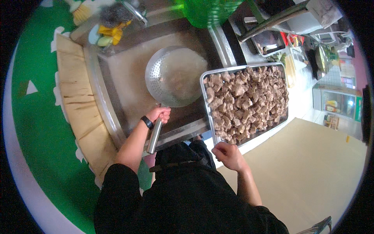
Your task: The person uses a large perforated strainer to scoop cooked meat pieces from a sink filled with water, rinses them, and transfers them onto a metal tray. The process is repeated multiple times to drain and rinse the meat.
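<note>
My left hand (160,114) grips the metal handle (155,136) of a large perforated strainer ladle (154,70). Its round bowl sits partly under cloudy water in a steel sink (125,68), with a few small bits visible inside. To the right, a rectangular metal tray (206,96) holds a heap of greyish-brown meat chunks (245,102). My right hand (229,156) is curled at the near left corner of this tray, against or just beside the rim. Whether its fingers hold the rim cannot be made out.
A green plastic basket (209,13) stands behind the sink. Yellow cloth or gloves (112,33), a dark scouring pad (115,14) and a faucet (136,12) are at the back left. Cardboard (80,90) lines the left side. A smaller metal tray (268,45) lies at the back right.
</note>
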Demonstrator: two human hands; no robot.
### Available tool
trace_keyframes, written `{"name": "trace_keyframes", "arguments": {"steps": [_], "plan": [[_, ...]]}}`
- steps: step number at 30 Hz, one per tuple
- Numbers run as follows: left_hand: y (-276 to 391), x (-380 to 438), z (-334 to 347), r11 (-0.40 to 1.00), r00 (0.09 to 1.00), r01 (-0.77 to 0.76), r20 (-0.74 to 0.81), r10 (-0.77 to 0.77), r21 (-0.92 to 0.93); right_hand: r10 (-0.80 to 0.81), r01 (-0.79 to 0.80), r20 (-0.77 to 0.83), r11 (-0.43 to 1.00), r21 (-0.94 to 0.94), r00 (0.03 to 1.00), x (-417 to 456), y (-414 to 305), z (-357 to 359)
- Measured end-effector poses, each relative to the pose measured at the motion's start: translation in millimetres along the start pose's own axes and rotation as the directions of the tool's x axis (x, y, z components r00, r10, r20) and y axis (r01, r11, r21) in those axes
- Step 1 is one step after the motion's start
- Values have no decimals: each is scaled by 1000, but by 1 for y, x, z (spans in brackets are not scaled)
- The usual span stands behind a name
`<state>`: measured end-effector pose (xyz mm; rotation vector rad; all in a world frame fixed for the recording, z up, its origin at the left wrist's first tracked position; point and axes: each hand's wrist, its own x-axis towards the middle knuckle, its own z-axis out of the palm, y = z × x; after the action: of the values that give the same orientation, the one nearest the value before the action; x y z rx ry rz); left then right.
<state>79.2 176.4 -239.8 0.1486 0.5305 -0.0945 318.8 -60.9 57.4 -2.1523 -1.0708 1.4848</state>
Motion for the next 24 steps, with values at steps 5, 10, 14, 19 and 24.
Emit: {"name": "trace_keyframes", "arguments": {"steps": [5, 10, 14, 19, 24], "plan": [[-2, -50, 37, 994, 994, -107, -2, 107, 37, -66, 65, -15, 997, -30, 998, -2, -6, -2], [-15, -105, 77, 965, 966, -254, 23, 256, -70, -146, 148, 21, 986, -79, 989, -2, -25, -6], [-28, -150, 118, 921, 923, -381, -96, 374, -77, -229, 230, 12, 969, -94, 973, -2, -27, -12], [-39, -187, 160, 894, 890, -446, -86, 448, 38, -277, 273, -27, 956, -104, 960, -3, -25, -27], [-56, -175, 146, 887, 886, -460, -56, 461, 25, -250, 245, -24, 960, -133, 968, -2, -28, -41]]}}
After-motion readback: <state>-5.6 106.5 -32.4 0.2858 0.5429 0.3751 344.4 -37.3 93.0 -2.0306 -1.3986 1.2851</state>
